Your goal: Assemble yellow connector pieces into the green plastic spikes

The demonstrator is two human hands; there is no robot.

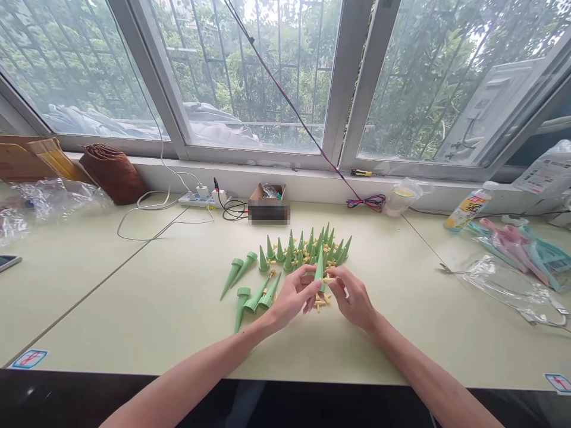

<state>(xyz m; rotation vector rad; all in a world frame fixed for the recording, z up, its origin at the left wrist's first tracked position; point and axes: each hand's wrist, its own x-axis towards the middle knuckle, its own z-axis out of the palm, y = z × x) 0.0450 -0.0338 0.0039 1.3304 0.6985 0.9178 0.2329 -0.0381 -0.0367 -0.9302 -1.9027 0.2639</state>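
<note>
Left fingers [311, 290]: green spike [319, 268] upright between | right fingers [342, 276]: pinching yellow peg [329, 279]

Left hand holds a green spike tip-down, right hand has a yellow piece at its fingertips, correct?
Not tip-down: the head view shows the left hand holding the green spike tip-up. The right hand does have the yellow piece at its fingertips.

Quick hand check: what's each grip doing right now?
Left hand: closed, holding a pointed green plastic cone, tip up.
Right hand: closed, pinching a small pale-yellow plastic peg at the cone's side.
</note>
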